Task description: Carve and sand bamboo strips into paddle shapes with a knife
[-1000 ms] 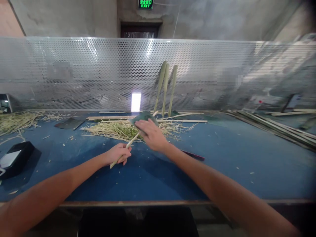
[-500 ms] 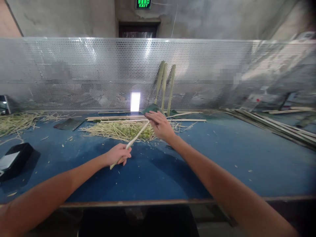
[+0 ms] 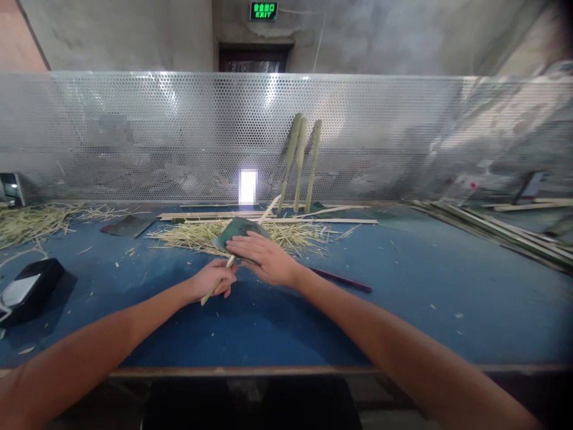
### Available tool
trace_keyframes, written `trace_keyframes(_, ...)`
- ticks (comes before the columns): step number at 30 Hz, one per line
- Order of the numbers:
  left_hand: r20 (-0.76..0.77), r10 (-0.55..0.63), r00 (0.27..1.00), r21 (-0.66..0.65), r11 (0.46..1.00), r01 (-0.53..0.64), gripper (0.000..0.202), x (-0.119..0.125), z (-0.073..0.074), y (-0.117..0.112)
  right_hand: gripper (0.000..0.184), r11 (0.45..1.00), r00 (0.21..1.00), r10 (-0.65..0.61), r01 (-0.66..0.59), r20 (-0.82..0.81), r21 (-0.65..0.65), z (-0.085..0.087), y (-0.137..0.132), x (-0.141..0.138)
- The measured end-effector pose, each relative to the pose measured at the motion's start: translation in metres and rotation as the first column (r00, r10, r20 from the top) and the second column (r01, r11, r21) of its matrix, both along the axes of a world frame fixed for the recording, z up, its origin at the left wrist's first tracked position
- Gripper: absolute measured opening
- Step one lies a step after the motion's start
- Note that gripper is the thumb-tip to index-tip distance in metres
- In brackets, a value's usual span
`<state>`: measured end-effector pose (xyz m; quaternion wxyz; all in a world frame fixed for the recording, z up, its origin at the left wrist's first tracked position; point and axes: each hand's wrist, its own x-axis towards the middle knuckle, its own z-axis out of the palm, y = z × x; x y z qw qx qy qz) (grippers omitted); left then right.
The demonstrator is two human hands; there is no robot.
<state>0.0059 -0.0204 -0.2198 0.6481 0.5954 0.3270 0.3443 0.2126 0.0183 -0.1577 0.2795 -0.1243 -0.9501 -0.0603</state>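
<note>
Pale bamboo strip (image 3: 218,288), thin and straw-coloured, runs slantwise across my view, its lower end gripped in the left hand (image 3: 211,279), whose fingers curl closed around it. Its upper part seems to pass beneath a dark green flexible sheet (image 3: 238,232) and re-emerge as a pale tip beyond it, though I can't be sure that's the same piece. The right hand (image 3: 265,260) lies over that sheet, its fingers (image 3: 239,242) flat and close together, pressing down rather than curling round. Both hands are close above the blue-topped workbench (image 3: 277,334) — nearly meeting at the strip. On the work so far, I can only read the bench: a loose heap of straw-coloured bamboo shavings (image 3: 308,234) lies just behind the hands, with another spread far left, and offcuts are scattered about. Three long greenish bamboo lengths (image 3: 301,161) lean against a perforated metal panel (image 3: 134,131), looking unshaved, while flat pale bamboo slats (image 3: 335,220) lie across the bench near its foot. A maroon rod (image 3: 340,279) lies just right of the right hand, and a black box (image 3: 31,283) sits well off to the left.
</note>
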Motion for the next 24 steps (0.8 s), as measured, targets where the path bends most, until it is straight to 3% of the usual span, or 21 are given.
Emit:
trace_keyframes(5, -0.013, -0.045, 0.999, -0.009, 0.999, 0.045, 0.023, 0.002, 0.007, -0.003, 0.041, 0.970, 0.953, -0.226, 0.240, -0.202, 0.044, 0.005, 0.050, 0.036)
trace_keyframes(9, -0.023, -0.043, 0.999, -0.014, 0.999, 0.043, 0.023, 0.004, 0.009, -0.004, 0.043, 0.927, 0.886, -0.363, 0.375, -0.289, -0.013, 0.001, 0.055, 0.039)
trace_keyframes(11, -0.029, -0.022, 0.999, -0.016, 1.000, 0.022, 0.024, 0.004, 0.008, -0.003, 0.045, 0.937, 0.921, -0.342, 0.348, -0.187, 0.001, -0.004, 0.041, 0.027)
trace_keyframes(13, -0.036, 0.010, 0.999, -0.013, 1.000, -0.010, 0.027, 0.002, 0.006, -0.002, 0.047, 0.973, 0.973, -0.229, 0.231, -0.035, 0.029, -0.007, 0.021, 0.010)
trace_keyframes(16, -0.049, 0.058, 0.997, -0.003, 0.998, -0.058, 0.029, 0.001, 0.003, -0.002, 0.049, 0.996, 0.996, -0.067, 0.064, 0.057, 0.057, -0.009, -0.006, -0.011)
trace_keyframes(19, -0.066, 0.079, 0.995, 0.000, 0.997, -0.079, 0.030, 0.003, 0.001, -0.003, 0.046, 0.994, 0.994, 0.053, -0.062, 0.094, 0.093, -0.005, -0.010, -0.013)
trace_keyframes(21, -0.076, 0.070, 0.995, -0.004, 0.998, -0.070, 0.028, 0.005, 0.002, -0.004, 0.043, 0.993, 0.997, 0.042, -0.049, 0.069, 0.106, -0.001, 0.003, -0.003)
trace_keyframes(24, -0.084, 0.040, 0.996, -0.012, 0.999, -0.041, 0.025, 0.008, 0.007, -0.006, 0.040, 0.987, 0.991, -0.117, 0.123, -0.065, 0.103, 0.003, 0.035, 0.020)
